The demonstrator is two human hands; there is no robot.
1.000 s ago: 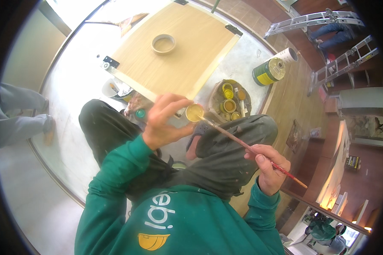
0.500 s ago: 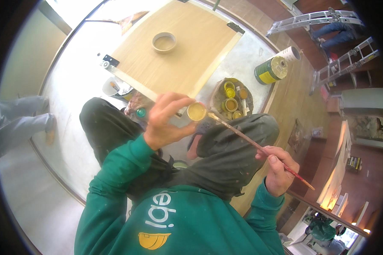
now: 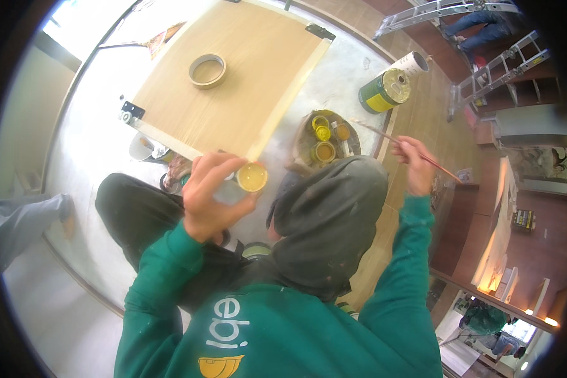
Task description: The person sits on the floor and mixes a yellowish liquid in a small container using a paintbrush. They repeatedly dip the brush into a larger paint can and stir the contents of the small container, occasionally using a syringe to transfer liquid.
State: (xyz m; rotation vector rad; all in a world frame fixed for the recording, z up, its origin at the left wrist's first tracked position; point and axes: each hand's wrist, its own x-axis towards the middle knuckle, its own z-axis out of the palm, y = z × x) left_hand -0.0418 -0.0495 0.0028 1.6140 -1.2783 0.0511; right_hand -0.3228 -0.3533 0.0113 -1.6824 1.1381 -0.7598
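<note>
Between the thumb and fingers of my left hand (image 3: 211, 196) is a small round cup of yellow paint (image 3: 252, 177), held above my legs. My right hand (image 3: 415, 162) grips a thin paintbrush (image 3: 436, 164) by its reddish handle, out to the right. The brush's tip points left, above the far side of a round tray (image 3: 304, 146). In that tray sit several small paint jars, among them a bright yellow jar (image 3: 322, 131) and an ochre jar (image 3: 325, 152). A wooden panel (image 3: 246, 69) lies in front of me with a roll of tape (image 3: 208, 70) on it.
A green and yellow paint can (image 3: 382, 92) stands beyond the tray, beside a white cylinder (image 3: 412, 63). A white bucket (image 3: 143, 147) is at the panel's near left corner. Ladders (image 3: 444, 14) and a person's legs (image 3: 475, 28) are at far right; another person's grey trousers (image 3: 28, 217) show at left.
My right hand has carried the brush away from the cup, up and to the right, toward the tray's far side. My left hand still holds the cup, now lower left in the picture.
</note>
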